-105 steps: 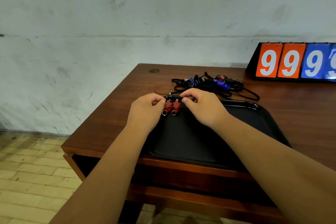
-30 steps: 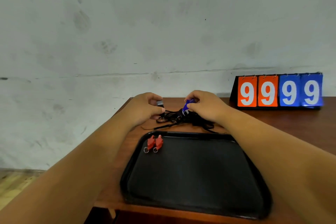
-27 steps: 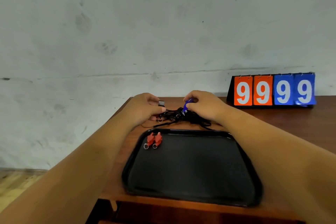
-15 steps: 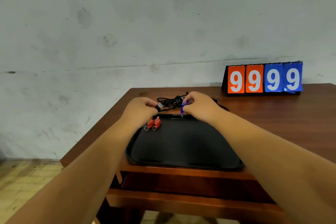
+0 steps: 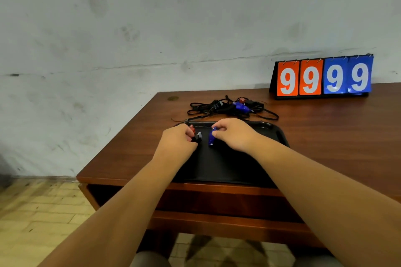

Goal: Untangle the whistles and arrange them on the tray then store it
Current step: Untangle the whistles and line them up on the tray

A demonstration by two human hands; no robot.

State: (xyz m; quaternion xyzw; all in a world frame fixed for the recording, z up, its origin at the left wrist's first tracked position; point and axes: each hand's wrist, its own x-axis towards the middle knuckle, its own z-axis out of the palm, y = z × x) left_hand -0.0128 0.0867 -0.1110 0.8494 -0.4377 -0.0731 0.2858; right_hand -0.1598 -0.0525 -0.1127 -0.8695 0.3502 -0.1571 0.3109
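Tray (image 5: 280, 134) on table (image 5: 134, 149); whistle tangle (image 5: 230, 108) behind; scoreboard (image 5: 323, 78) far-right.

- A sports storeroom or games room is suggested; the building itself cannot be told.
- A black whistle (image 5: 198, 136) is held in the left hand (image 5: 176, 141) and a blue whistle (image 5: 211, 140) in the right hand (image 5: 234, 136).
- A tangle of whistles (image 5: 230, 107) on black cords is seen just beyond the grip.
- A flip scoreboard (image 5: 323, 77) reading 9999 is stood on the wooden table (image 5: 325, 128), well beyond the grip to the right.
- A stained plaster wall (image 5: 130, 28) is seen behind, and a pale tiled floor (image 5: 32, 212) below to the left.
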